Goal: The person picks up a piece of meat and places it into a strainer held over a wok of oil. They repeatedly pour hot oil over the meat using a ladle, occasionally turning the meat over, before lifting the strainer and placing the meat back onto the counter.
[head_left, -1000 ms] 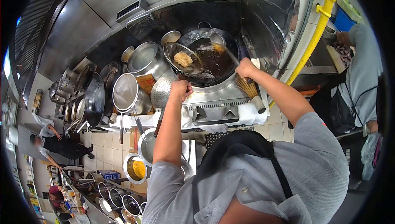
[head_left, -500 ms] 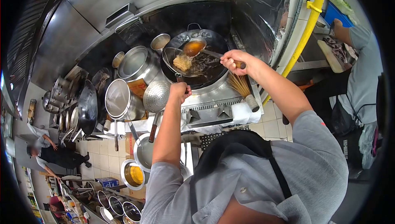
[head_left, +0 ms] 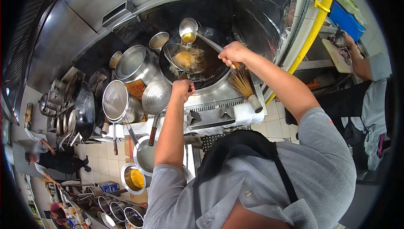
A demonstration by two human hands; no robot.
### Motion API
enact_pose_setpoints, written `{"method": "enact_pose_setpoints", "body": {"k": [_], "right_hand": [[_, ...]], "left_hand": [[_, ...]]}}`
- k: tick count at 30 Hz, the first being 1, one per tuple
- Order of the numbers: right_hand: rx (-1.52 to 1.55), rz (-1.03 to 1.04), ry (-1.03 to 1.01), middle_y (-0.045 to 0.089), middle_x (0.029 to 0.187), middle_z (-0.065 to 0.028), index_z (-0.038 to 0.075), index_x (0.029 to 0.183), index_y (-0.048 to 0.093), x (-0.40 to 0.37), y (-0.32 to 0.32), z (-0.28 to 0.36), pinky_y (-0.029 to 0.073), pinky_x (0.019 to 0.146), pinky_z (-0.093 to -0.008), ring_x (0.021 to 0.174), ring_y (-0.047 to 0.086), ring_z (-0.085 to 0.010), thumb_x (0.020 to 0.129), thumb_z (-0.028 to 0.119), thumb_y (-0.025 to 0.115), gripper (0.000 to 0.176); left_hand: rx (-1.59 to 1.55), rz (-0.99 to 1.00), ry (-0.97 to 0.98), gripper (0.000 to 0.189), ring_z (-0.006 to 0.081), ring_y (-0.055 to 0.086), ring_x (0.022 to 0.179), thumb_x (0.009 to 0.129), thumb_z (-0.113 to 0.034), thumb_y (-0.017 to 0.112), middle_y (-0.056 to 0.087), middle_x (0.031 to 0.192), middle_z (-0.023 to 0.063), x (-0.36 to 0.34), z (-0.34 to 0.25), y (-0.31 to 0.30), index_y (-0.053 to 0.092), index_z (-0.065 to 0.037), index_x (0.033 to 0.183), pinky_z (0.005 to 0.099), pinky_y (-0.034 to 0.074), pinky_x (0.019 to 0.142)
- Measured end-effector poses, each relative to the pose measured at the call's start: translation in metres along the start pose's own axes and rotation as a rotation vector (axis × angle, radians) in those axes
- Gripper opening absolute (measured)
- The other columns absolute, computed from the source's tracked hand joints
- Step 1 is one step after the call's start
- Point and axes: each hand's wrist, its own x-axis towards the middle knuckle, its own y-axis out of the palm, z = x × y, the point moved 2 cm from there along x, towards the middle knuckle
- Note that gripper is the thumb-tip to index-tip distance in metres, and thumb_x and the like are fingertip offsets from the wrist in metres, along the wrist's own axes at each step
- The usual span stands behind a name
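Note:
My left hand is closed round the handle of a wire strainer, which sits in the oil of a large black wok. A golden fried piece lies in the strainer, with bubbles around it. My right hand grips the handle of a ladle. The ladle is tipped above the strainer, and clear yellowish oil pours from it onto the piece. Below my right hand a bamboo brush stands at the wok's right edge.
Left of the wok are a perforated skimmer, a sieve on a pot and a lidded pot. A yellow pipe runs at right. One person works at a cutting board; another stands far left.
The ladle has risen up and left and now tips oil out over the fried piece. My right hand has moved slightly left and up. The person at right has shifted their arm.

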Motion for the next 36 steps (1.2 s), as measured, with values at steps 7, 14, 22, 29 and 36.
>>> {"method": "enact_pose_setpoints", "body": {"k": [7,14,22,29,36], "right_hand": [[-0.893,-0.316,-0.325,0.059,0.088,-0.0279,-0.01,0.085,0.061,0.024,-0.02,-0.045,0.045,0.079,-0.039,0.087,0.057,-0.0399,0.066,0.013,0.056,0.03],[-0.659,-0.261,-0.169,0.058,0.067,-0.0181,-0.004,0.069,0.058,0.031,-0.024,-0.095,0.047,0.053,-0.0383,0.057,0.058,-0.0301,0.075,0.006,0.05,0.014],[0.863,0.257,0.515,0.039,0.052,0.0019,0.0,0.07,0.041,0.015,-0.027,-0.068,0.032,0.028,-0.0146,0.035,0.039,-0.0029,0.081,0.006,0.047,0.013],[0.752,0.278,0.416,0.04,0.053,0.0028,0.004,0.069,0.038,-0.005,-0.014,-0.028,0.032,0.028,-0.0149,0.035,0.039,-0.0026,0.081,0.006,0.045,0.014],[0.526,0.231,0.283,0.039,0.052,0.0027,0.008,0.062,0.036,-0.003,-0.014,-0.002,0.031,0.029,-0.0153,0.036,0.038,-0.0026,0.082,0.006,0.044,0.022]], "left_hand": [[0.074,-0.06,0.065,0.002,0.0163,0.048,0.05,0.073,0.003,0.046,0.05,0.061,0.0091,-0.02,-0.001,-0.022,0.046,0.001,0.074,0.0299,0.044,0.046],[0.186,-0.152,0.146,0.006,0.0151,0.048,0.049,0.075,0.001,0.044,0.05,0.062,0.0077,-0.028,-0.003,-0.04,0.045,0.0,0.08,0.0294,0.044,0.044],[0.203,-0.126,0.138,0.006,0.015,0.049,0.049,0.074,0.002,0.041,0.05,0.061,0.0072,-0.019,-0.001,-0.039,0.043,0.0,0.08,0.0294,0.046,0.044],[-0.048,-0.032,0.052,0.002,0.0165,0.048,0.053,0.073,0.004,0.047,0.051,0.064,0.0099,-0.014,0.011,-0.026,0.048,0.004,0.075,0.0278,0.044,0.048],[-0.348,0.097,-0.042,0.01,0.0145,0.049,0.057,0.077,0.004,0.045,0.052,0.075,0.0136,-0.014,0.014,-0.026,0.044,0.009,0.086,0.0234,0.044,0.05]]}}
